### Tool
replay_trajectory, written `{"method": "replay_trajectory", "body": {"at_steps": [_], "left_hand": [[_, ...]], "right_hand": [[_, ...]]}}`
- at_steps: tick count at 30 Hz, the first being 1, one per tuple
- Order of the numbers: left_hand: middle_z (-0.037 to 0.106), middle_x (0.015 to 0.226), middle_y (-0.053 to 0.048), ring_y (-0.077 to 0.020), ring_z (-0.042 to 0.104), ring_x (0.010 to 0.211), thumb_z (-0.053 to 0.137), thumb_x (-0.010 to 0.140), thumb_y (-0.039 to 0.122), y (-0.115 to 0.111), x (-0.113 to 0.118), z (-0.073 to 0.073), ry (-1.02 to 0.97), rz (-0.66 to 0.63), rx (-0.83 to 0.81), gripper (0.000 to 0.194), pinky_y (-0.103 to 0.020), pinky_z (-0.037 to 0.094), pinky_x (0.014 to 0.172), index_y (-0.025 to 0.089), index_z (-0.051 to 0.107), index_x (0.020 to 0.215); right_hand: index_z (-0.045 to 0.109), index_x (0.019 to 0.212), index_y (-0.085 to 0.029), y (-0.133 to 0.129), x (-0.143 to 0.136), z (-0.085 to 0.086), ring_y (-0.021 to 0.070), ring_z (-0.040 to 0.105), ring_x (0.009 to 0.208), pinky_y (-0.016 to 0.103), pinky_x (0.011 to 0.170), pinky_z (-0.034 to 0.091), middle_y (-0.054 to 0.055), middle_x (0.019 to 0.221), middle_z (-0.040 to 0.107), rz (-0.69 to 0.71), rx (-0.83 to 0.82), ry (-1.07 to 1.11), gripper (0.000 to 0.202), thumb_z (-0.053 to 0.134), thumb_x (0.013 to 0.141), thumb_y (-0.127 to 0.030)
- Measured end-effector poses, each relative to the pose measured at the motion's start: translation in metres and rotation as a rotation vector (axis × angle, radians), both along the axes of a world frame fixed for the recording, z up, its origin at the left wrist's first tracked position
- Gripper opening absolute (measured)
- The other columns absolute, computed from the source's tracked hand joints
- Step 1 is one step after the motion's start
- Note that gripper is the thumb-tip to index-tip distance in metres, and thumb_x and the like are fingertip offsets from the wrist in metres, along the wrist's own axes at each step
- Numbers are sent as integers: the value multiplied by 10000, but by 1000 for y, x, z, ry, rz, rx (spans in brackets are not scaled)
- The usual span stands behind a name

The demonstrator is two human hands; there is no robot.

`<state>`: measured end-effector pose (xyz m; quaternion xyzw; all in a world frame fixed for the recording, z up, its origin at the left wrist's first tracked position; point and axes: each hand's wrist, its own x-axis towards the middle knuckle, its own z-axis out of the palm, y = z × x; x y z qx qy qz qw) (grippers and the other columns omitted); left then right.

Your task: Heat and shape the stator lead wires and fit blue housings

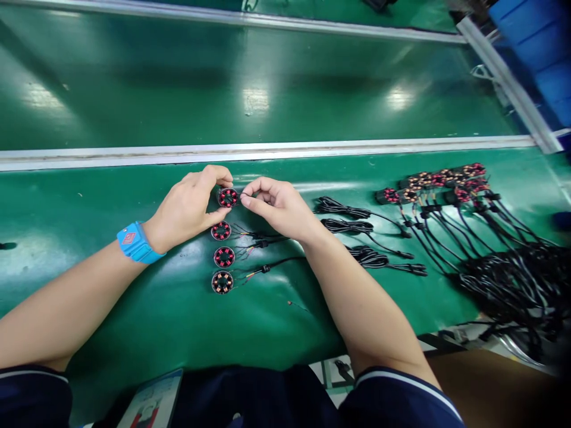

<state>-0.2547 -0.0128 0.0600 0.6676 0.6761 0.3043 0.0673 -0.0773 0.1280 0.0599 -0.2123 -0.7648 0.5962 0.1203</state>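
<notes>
My left hand (190,202), with a blue band on its wrist, grips a small round motor stator (228,198) with red coil windings between thumb and fingers. Just right of it, the fingertips of my right hand (276,205) are pinched on a thin dark wire (241,197) at the stator's edge. Below my left hand, a column of similar parts lies on the green mat: a red-wound stator (220,230), another red one (223,257) and a copper-coloured one (222,282). Thin wires run from these to black cables (265,269) passing under my right forearm.
Bundled black cables (343,208) lie right of my right hand. Further right sit several wired stators (439,178) and a large heap of black cables (513,279). A pale rail (276,150) crosses behind my hands. Blue bins (535,35) stand at the back right.
</notes>
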Motion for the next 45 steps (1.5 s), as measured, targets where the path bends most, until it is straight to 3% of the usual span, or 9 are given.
{"method": "replay_trajectory", "body": {"at_steps": [6, 11, 17, 21, 27, 30, 37, 42, 45], "left_hand": [[685, 1155, -66, -229, 697, 1056, 765, 824, 208, -4, 5, 2, -69, -15, 7, 523, -352, 565, 904, 222, 447, 1240], [702, 1155, -83, -243, 703, 1086, 756, 837, 225, -3, 0, 7, -129, -35, -111, 490, -378, 563, 929, 213, 443, 1215], [733, 1152, -99, -268, 718, 1061, 791, 814, 378, -4, -19, 19, -286, 23, -282, 577, -401, 592, 884, 226, 452, 1255], [772, 885, -34, -236, 747, 812, 759, 835, 333, -5, -21, 24, -364, 138, -314, 448, -378, 600, 777, 228, 503, 1187], [780, 836, -3, -228, 758, 792, 757, 819, 236, -4, -14, 21, -407, 195, -289, 424, -353, 595, 776, 232, 538, 1183], [778, 844, 7, -218, 758, 791, 722, 831, 198, -6, -6, 19, -310, 194, -242, 444, -327, 590, 765, 237, 530, 1229], [728, 786, -67, -268, 710, 702, 443, 995, 215, -18, 14, 27, 364, 75, -248, 329, -346, 502, 626, 192, 533, 1310], [761, 984, -24, -168, 676, 673, 553, 989, 371, -36, -1, 29, -132, 192, -274, 189, -278, 458, 625, 223, 542, 1107], [768, 982, -3, -143, 641, 615, 597, 969, 439, -45, -4, 25, -324, 154, -359, 231, -271, 436, 613, 232, 526, 1041]], "right_hand": [[613, 919, -159, -1, -2, 0, 95, 531, 606, 251, 607, 429, 16, 755, 670, -26, -169, 26, 222, 604, 931, -380], [631, 1273, -162, -2, 2, 0, 153, 657, 806, 338, 858, 489, 15, 834, 722, -3, 132, -5, 335, 557, 979, -304], [647, 1300, -214, -11, 1, -8, 242, 638, 1035, 414, 957, 437, 48, 1059, 737, 64, 496, -93, 490, 806, 840, -274], [679, 1259, -224, -19, -7, -14, 222, 625, 935, 380, 908, 403, 26, 951, 732, 36, 575, -102, 465, 842, 827, -280], [715, 1192, -240, -23, -13, -17, 206, 626, 902, 362, 893, 354, 6, 916, 735, 7, 588, -86, 365, 829, 850, -301], [721, 1190, -242, -22, -13, -17, 211, 622, 904, 361, 885, 348, 8, 902, 726, 4, 588, -93, 368, 832, 847, -312], [722, 1174, -242, -24, -15, -20, 218, 617, 933, 356, 884, 349, 24, 965, 740, 0, 611, -119, 355, 833, 845, -318], [693, 1232, -259, -23, -12, -12, 226, 615, 997, 376, 943, 371, 16, 1004, 732, 22, 595, -152, 400, 820, 855, -300], [643, 1279, -236, -22, -1, 6, 221, 595, 1041, 360, 938, 399, 37, 1095, 694, 37, 598, -86, 452, 791, 853, -206]]}}
